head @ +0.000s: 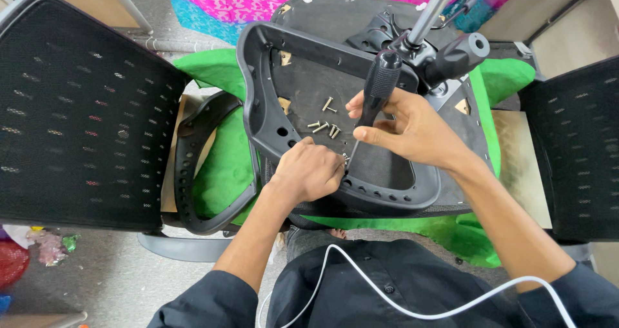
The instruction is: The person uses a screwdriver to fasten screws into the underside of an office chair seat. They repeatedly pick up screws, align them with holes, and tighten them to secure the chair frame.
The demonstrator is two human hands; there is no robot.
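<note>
The right hand (pixel 412 131) is gripping one black ribbed-handled screwdriver (pixel 377 89), fingers closed around the lower handle and shaft, and is holding it tilted so that the tip is pointing down at the frame's inner edge beside the left hand (pixel 313 170). The left hand is curled nearly into a fist, its fingertips pinching something small at the screwdriver tip; whether it is a screw I cannot tell.

Both hands are working over one upturned black plastic office-chair seat (pixel 387 25), which is lying on a bright green cloth (pixel 225 167). One black curved plastic armrest frame (pixel 271 51) is sitting on the seat underside and is ringing a shallow recess. In that recess about five loose silver screws (pixel 324 125) are lying: one apart at the top, the others clustered just below it, all near the right hand's thumb.

A second black curved armrest loop (pixel 193 167) is lying to the left on the cloth, apart from the seat. Two black mesh chair backs are flanking the work, one at the left (pixel 77 109) and one at the right (pixel 574 147). One shiny metal gas-lift column (pixel 432 9) is rising from the seat mechanism, with a black lever knob (pixel 459 54) sticking out beside it. One white cable (pixel 412 312) is trailing across the person's dark shirt.
</note>
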